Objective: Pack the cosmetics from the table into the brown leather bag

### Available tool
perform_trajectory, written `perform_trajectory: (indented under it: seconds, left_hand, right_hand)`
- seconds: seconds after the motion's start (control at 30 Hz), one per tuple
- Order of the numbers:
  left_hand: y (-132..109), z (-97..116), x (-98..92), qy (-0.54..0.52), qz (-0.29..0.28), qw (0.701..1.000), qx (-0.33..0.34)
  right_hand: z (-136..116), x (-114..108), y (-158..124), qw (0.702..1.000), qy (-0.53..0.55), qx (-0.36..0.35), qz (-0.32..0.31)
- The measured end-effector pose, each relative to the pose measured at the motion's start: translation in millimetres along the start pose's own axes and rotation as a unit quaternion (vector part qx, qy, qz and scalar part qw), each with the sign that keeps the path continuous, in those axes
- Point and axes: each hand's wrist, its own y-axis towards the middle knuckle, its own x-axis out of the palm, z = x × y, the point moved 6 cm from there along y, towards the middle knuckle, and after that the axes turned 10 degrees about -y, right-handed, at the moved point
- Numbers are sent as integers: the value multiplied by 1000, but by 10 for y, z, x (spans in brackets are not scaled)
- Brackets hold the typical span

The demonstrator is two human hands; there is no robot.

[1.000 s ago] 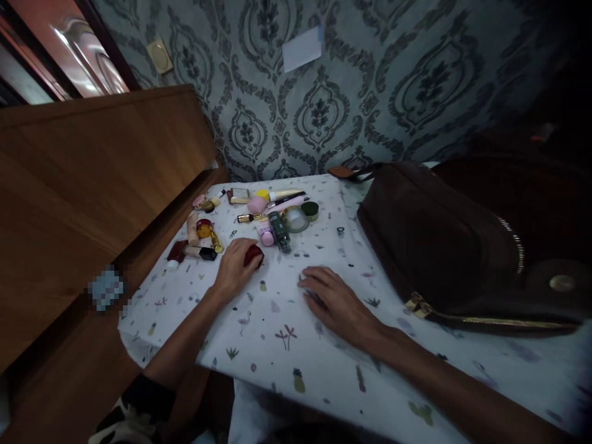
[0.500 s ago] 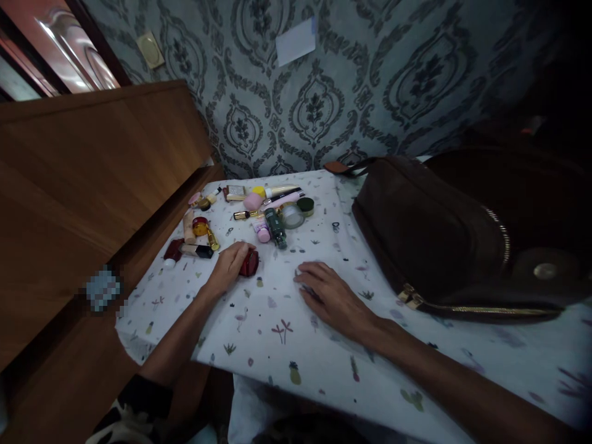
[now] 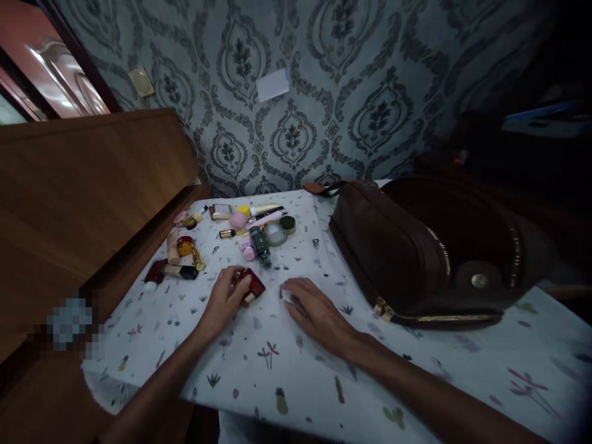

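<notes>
My left hand (image 3: 225, 301) is closed on a dark red, glossy bottle (image 3: 253, 287) that looks like perfume, with a gold part at its near end. The bottle is tilted at the cloth's surface. My right hand (image 3: 311, 309) lies on the cloth to the right, fingers curled, with a small greyish, partly clear thing (image 3: 287, 297) at its fingertips; its kind is hidden. Beyond my left hand are a dark green bottle (image 3: 259, 246), a small pink-and-white bottle (image 3: 248, 248) and a clear, flat round jar (image 3: 276, 234).
A large brown bag (image 3: 379, 259) stands unzipped on the right. At the left lie an amber jar (image 3: 185, 245), a foundation bottle with a black cap (image 3: 180, 271) and a dark red tube (image 3: 155, 272). A wooden panel (image 3: 92, 203) borders the printed tablecloth (image 3: 259, 385) on the left.
The red bottle has turned in my left hand, and its gold part now shows. My right hand stays curled near the cloth. The view has shifted, showing more of the bag's opening.
</notes>
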Motion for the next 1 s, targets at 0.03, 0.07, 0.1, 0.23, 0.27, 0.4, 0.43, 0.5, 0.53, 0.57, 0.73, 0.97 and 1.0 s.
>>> perform_trajectory:
  seconds: [0.03, 0.07, 0.1, 0.23, 0.27, 0.4, 0.43, 0.5, 0.53, 0.57, 0.73, 0.97, 1.0]
  left_hand:
    - [-26, 16, 51, -25, -9, 1000, -6]
    - [-51, 29, 95, -47, -20, 999, -13]
    - [-74, 44, 131, -61, -32, 997, -18]
    - [-97, 117, 168, -38, -40, 998, 23]
    - [-90, 135, 168, -26, -35, 998, 41]
    - [-65, 156, 265, -10, -60, 995, 75]
    - [-62, 155, 307, -10, -72, 995, 74]
    - [-63, 169, 390, -9, -92, 993, 77]
    - [-67, 186, 431, -9, -101, 991, 83]
    - [-72, 209, 469, -8, -107, 990, 92]
    - [-82, 302, 584, -24, -93, 990, 100]
    - [96, 296, 730, -296, -65, 953, 4]
    - [128, 297, 752, -319, -63, 946, 2]
  right_hand:
    - [22, -8, -1, 1000, 10, 17, 1]
    - [44, -15, -3, 999, 20, 33, 3]
    - [64, -19, -5, 998, 30, 47, 4]
    - [92, -17, -6, 996, 51, 80, -4]
    - [86, -20, -3, 995, 52, 83, -7]
    - [24, -44, 6, 995, 62, 70, -25]
    - [7, -51, 5, 995, 66, 63, -27]
    - [-15, -58, -2, 996, 71, 47, -27]
    - [-18, -56, -7, 996, 72, 40, -24]
    - [-15, -49, -12, 997, 72, 34, -21]
    - [51, 26, -21, 997, 72, 29, -14]
    - [80, -38, 19, 993, 88, 82, -12]
    - [80, -61, 25, 991, 92, 94, -11]
